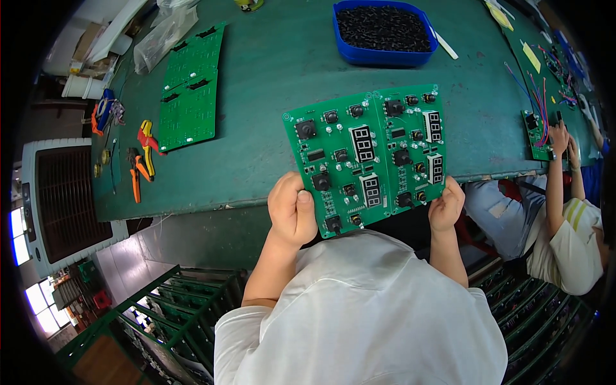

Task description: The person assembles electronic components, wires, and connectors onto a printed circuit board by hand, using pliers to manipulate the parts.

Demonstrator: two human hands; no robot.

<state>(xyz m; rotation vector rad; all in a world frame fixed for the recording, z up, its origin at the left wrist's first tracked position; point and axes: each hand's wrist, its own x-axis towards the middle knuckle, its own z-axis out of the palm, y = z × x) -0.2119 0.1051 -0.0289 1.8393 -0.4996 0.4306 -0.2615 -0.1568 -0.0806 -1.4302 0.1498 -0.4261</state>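
Note:
I hold up a green circuit board panel (pixel 369 154) over the near edge of the green table (pixel 282 77). The panel carries black push buttons and several white-framed digit displays. My left hand (pixel 292 210) grips its lower left corner, thumb on the front face. At the lower right corner my right hand (pixel 446 206) pinches the edge. The panel is tilted slightly, its right side higher.
A blue tray of small black parts (pixel 383 32) stands at the back. Bare green boards (pixel 190 90) lie at the left, beside orange and yellow-red pliers (pixel 142 160). To the right, another person's hand (pixel 559 138) works on a wired board (pixel 538 131). Green racks (pixel 173 308) stand below.

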